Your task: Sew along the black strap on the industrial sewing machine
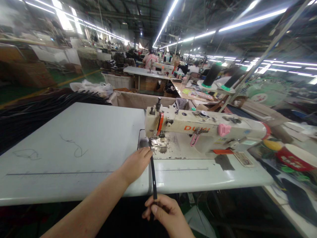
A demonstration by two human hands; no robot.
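Note:
A narrow black strap [154, 175] runs from the needle area of a white sewing machine [178, 127] down over the table's front edge. My left hand [138, 163] lies just in front of the presser foot, its closed fingers on the far part of the strap. Below the table edge, my right hand [167, 211] pinches the near part between thumb and fingers. A small light spot shows midway along the strap. The strap's end under the machine head is hidden.
Loose threads [74, 145] lie on the white table [104, 125], left of the machine. A pile of black strips [49, 110] hangs beyond its left edge. At right stand a red tub [297, 158] and a fan [262, 94]. Black thread cones [211, 76] stand behind the machine. People sit farther back.

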